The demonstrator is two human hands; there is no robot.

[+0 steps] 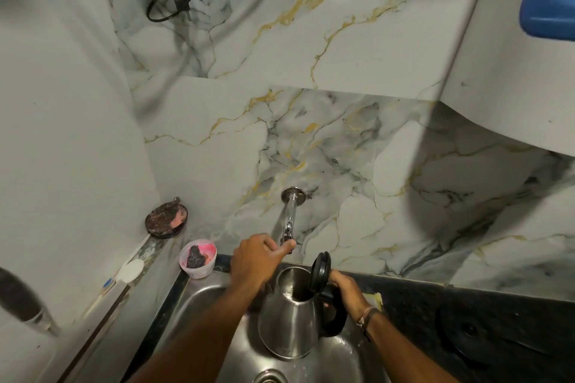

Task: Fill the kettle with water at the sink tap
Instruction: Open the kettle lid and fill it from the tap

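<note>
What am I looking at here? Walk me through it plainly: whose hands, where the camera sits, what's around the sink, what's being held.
There is no machine here, only a person's two bare hands. The single picture comes from a wide-angle camera worn on the person's head, looking forward and down. The left hand reaches to the wall tap, its fingers at the tap's end. The right hand grips the black handle of a steel kettle, which is held over the steel sink with its lid flipped open. At the sink's left corner stands a small pink tub with a dark scrubber inside; behind it lies a round dish.
</note>
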